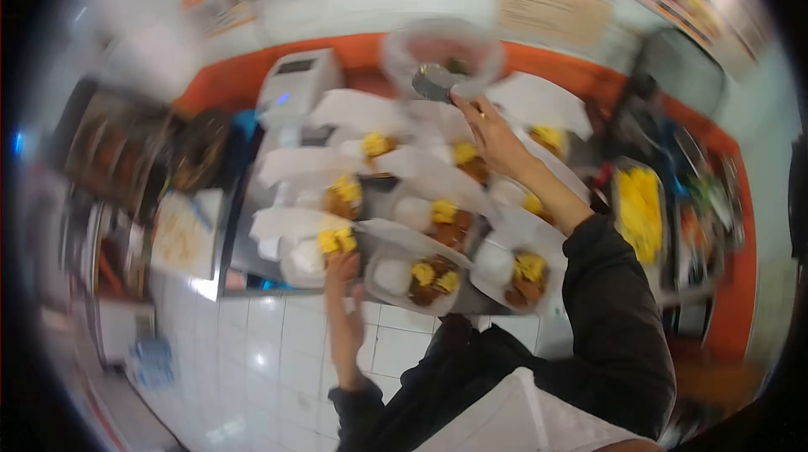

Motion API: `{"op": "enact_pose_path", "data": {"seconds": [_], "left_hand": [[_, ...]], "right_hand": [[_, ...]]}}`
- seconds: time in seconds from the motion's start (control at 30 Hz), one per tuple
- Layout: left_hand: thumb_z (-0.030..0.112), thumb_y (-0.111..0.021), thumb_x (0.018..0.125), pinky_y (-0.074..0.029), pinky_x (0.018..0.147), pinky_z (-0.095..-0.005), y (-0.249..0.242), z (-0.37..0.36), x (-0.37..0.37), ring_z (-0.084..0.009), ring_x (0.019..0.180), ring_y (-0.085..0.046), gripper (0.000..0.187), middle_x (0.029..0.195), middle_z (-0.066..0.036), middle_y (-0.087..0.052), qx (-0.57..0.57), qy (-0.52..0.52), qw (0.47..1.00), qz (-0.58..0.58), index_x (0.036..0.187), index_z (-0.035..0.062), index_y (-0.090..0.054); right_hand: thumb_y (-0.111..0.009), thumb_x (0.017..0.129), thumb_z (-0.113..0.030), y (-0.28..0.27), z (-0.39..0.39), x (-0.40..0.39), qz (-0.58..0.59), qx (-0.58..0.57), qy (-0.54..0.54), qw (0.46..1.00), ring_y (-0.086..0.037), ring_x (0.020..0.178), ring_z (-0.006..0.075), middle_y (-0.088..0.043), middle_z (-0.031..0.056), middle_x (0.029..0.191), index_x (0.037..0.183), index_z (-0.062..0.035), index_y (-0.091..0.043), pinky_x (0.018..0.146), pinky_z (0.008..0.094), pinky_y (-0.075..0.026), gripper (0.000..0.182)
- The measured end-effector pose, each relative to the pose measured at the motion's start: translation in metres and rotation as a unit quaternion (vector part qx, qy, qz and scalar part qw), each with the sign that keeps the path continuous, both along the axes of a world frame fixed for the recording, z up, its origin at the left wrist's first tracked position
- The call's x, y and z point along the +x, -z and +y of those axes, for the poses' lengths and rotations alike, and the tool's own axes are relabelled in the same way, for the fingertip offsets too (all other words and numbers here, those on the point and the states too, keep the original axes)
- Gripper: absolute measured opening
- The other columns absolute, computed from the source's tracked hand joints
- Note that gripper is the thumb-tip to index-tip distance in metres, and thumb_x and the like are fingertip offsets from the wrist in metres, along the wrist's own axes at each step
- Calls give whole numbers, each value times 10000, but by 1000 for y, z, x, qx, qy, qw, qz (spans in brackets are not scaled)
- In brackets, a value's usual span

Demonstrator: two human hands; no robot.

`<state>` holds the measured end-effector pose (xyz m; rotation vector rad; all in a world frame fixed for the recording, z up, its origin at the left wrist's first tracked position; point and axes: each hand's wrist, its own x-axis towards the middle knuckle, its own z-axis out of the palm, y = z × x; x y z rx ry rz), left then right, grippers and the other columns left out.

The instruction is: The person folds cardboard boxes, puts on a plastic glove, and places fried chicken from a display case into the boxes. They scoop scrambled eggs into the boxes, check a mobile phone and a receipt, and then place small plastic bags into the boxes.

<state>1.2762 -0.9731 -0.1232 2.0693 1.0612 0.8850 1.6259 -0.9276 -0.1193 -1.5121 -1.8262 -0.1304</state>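
My right hand (491,137) is closed round the handle of a dark, round-headed ladle (433,82), raised over the far side of the table. The ladle's head overlaps a clear plastic-lined bowl (442,41) with a little green and reddish content. At the front left of the table, my left hand (342,282) has its fingers stretched up at the near edge of a takeaway box (296,271), thumb apart. Yellow cubes (337,241) show just above those fingertips, beside white rice (307,254). More open boxes hold rice, brown pieces and yellow cubes.
Paper-like lids (362,109) stand up between the boxes. A tray of yellow strips (639,215) is at the right, near containers of vegetables (694,229). Left lie a stained cutting board (187,235) and a pan (200,149). A white device (296,82) stands at the back.
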Motion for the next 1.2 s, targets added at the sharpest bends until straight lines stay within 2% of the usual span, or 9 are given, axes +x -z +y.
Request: {"op": "enact_pose_path", "data": {"seconds": [0.27, 0.43, 0.53, 0.57, 0.7, 0.83, 0.9, 1.13, 1.2], "left_hand": [[199, -344, 924, -297, 961, -351, 38, -58, -93, -246, 1087, -454, 333, 1123, -140, -518, -37, -114, 992, -32, 1125, -26, -483], [156, -366, 911, -340, 929, -336, -1, -77, -106, -250, 1053, -498, 283, 1073, -137, -560, -25, -108, 993, 48, 1071, -13, -527], [108, -409, 886, -344, 925, -321, -20, -76, -127, -255, 1057, -501, 252, 1083, -134, -560, 5, -95, 994, 46, 1082, 15, -535], [108, -422, 881, -347, 924, -325, -26, -75, -133, -267, 1063, -495, 259, 1097, -132, -557, -5, -105, 992, 67, 1101, 27, -532], [158, -449, 885, -352, 933, -366, -26, -48, -183, -292, 1085, -474, 248, 1145, -116, -538, 34, -132, 987, 85, 1094, 69, -548], [169, -489, 866, -375, 902, -345, -19, -1, -256, -277, 1056, -494, 168, 1108, -108, -553, 59, -187, 977, 81, 967, 53, -556], [174, -504, 858, -382, 888, -335, -19, 39, -309, -272, 1043, -503, 155, 1086, -104, -560, 115, -250, 956, 100, 939, 49, -547], [193, -501, 871, -407, 813, -315, 81, 332, -598, -180, 959, -520, 197, 966, -84, -572, 26, -395, 898, -190, 984, 33, -520], [198, -508, 856, -419, 793, -340, 124, 422, -680, -231, 962, -525, 250, 997, -128, -556, 126, -412, 902, -37, 1031, 20, -495]], "right_hand": [[-445, 684, 64, 55, -337, 140, -132, -169, 544, 811, -491, 947, 416, -513, 293, 996, 989, 83, -512, 822, 448, -404, 313], [-563, 731, -99, 213, -451, 214, -195, -225, 493, 817, -528, 913, 390, -579, 197, 958, 1073, -8, -511, 772, 458, -430, 357], [-579, 749, -243, 182, -428, 188, -252, -313, 566, 720, -541, 931, 337, -576, 190, 983, 1072, -16, -529, 791, 420, -447, 397], [-531, 781, -261, 175, -425, 198, 0, -182, 533, 826, -535, 949, 354, -572, 196, 995, 1084, -9, -524, 799, 423, -444, 394], [-465, 874, -274, 28, -311, 59, -150, -193, 446, 861, -439, 1077, 369, -406, 241, 1207, 1212, -21, -455, 911, 426, -349, 422], [-463, 899, -199, -62, -202, -112, 183, -127, 209, 952, -545, 882, 207, -529, 152, 1027, 1090, 9, -506, 827, 313, -392, 286], [-470, 885, -177, -59, -142, -169, -11, -41, 115, 992, -547, 852, 226, -551, 162, 908, 992, 7, -562, 813, 336, -393, 232], [-549, 673, 74, -3, 148, -495, 195, -168, -98, 961, -518, 886, 208, -521, 121, 1022, 1029, -22, -567, 745, 277, -425, 369], [-564, 700, 54, 17, 222, -569, 70, -133, -208, 967, -528, 889, 234, -521, 124, 1019, 1036, -29, -570, 746, 279, -425, 346]]}}
